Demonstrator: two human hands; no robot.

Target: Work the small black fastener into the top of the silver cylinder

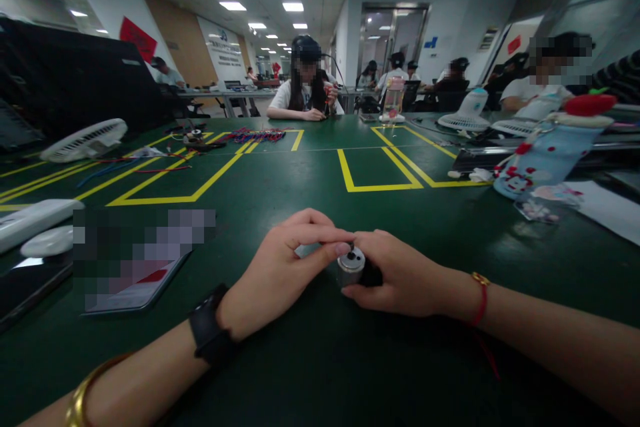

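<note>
Small metal cylinder (351, 268), silver-sided with a dark top: sits on the green table (320, 360) at the near centre, pinched between both hands. Left hand (280, 273) closes thumb and forefinger on its top edge; right hand (400, 273) wraps its far side, fingers curled shut around it. Judged rigid, dense for its size, smooth-walled and apt to slip or roll if laid on its side; best held by the round wall, not the small dark parts on top. Left of the cylinder, near: a phone (135, 280), flat, screen up. Farther left: a white fan (85, 140). Right of the cylinder, beyond: a pale blue bottle (545, 153) lying tilted, papers beside it. Beyond the cylinder: yellow tape outlines (380, 173), loose red and blue wires (257, 135), then a seated person (306, 90) at the far edge. Nothing crowds the hands.
</note>
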